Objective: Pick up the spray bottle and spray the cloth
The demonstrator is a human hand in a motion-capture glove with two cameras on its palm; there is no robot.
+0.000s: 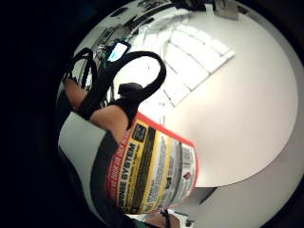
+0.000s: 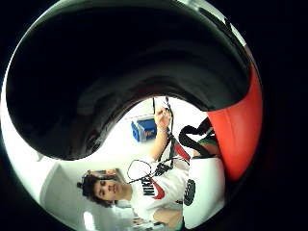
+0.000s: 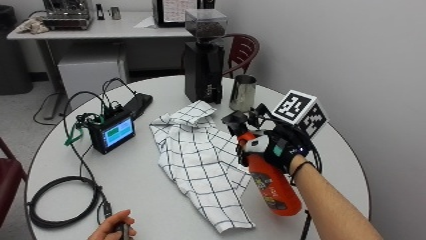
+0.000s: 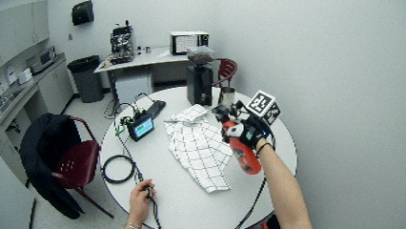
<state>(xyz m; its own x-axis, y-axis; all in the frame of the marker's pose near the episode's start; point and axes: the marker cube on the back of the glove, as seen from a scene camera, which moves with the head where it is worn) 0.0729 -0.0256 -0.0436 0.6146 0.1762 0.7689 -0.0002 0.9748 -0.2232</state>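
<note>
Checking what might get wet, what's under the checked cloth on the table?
The checked cloth lies spread on the round white table. Only bare tabletop shows around its edges; whatever its folds cover cannot be seen.

Spray bottle (image 3: 271,187): glossy orange plastic, printed paper label. Cloth (image 3: 200,160): white checked woven fabric, matt. Cup (image 3: 243,93): shiny metal.
</note>
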